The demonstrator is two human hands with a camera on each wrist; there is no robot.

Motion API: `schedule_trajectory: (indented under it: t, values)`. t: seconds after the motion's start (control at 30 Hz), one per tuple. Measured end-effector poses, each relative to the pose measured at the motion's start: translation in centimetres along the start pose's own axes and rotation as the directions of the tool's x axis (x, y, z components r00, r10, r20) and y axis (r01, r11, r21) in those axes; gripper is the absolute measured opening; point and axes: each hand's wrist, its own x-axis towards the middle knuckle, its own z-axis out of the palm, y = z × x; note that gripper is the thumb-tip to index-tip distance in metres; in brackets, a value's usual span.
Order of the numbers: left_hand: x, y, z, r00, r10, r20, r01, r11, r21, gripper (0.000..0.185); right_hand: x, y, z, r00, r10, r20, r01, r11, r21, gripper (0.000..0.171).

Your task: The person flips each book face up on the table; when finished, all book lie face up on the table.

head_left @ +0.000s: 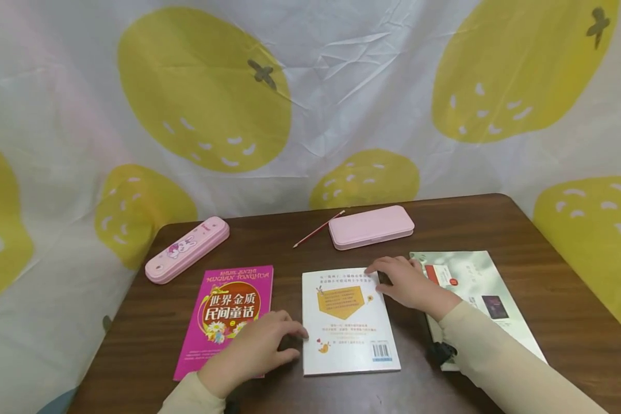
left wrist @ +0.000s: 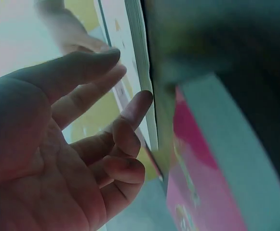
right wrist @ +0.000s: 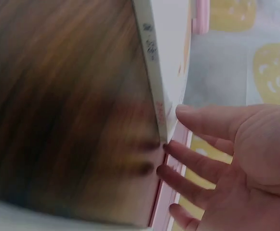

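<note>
We count three books and two pink pencil cases point(head_left: 371, 226); our left hand point(head_left: 253, 351) and right hand point(head_left: 406, 283), fingers loosely spread, touch the white book point(head_left: 348, 322) between them

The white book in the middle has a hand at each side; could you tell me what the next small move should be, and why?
Probably curl both sets of fingers under the white book and lift. The left hand touches its left edge, the right hand its top right corner, and neither grips it yet.
</note>
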Motion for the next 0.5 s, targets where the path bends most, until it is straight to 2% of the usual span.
schedule_trajectory:
  t: [0.23, 0.4, 0.5]
  values:
    - [0.1, 1.1, 0.8, 0.999, -0.015, 0.038, 0.015, 1.000, 0.001, 0.025, -0.6, 1.1, 0.0, 0.997, -0.071, -0.025, 0.071, 0.997, -0.001, 0.039]
    - [0.0, 1.5, 1.4, 1.000, -0.024, 0.004, 0.025, 1.000, -0.010, 0.028, -0.5, 2.0, 0.3, 0.988, -0.148, -0.047, 0.149, 0.988, 0.033, 0.043]
    - [0.0, 1.6, 1.8, 0.999, -0.035, -0.029, 0.034, 0.999, -0.036, 0.030, -0.4, 2.3, 0.5, 0.985, -0.165, -0.045, 0.168, 0.984, 0.068, 0.044]
